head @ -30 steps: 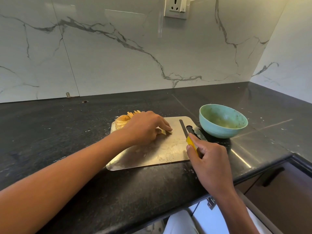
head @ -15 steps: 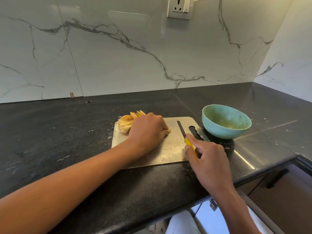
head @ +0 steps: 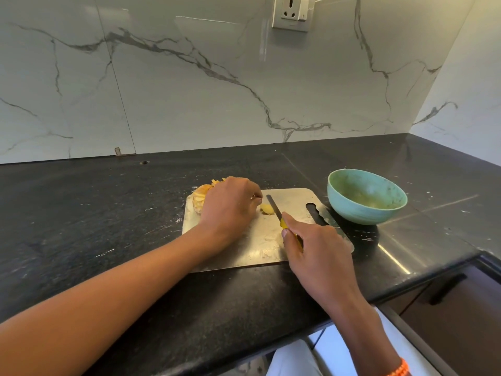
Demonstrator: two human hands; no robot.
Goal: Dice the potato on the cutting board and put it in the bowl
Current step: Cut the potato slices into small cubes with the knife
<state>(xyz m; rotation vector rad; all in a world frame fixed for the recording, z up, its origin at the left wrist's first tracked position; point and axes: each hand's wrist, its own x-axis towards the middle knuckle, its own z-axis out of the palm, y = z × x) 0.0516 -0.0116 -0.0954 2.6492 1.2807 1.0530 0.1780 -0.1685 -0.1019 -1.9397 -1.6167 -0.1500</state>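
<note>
A metal cutting board (head: 294, 200) lies on the black counter. My left hand (head: 229, 208) curls over potato on the board; a pale piece of potato (head: 267, 208) shows just past its fingertips. Potato slices and peel (head: 200, 196) are heaped at the board's far left corner. My right hand (head: 317, 246) grips a yellow-handled knife (head: 273, 207), whose blade lies against the right side of the potato piece. A teal bowl (head: 366, 196) stands on the counter right of the board.
The black counter (head: 95, 213) stretches to the left and ends at a marble wall behind. Its front edge runs close below the board. A cabinet with a dark handle (head: 447, 289) sits under the counter at the right. A wall socket (head: 292, 12) is high above.
My right hand has brought the knife leftwards, from beside the board's handle slot to the potato piece. My left hand stays on the potato, fingers drawn back a little.
</note>
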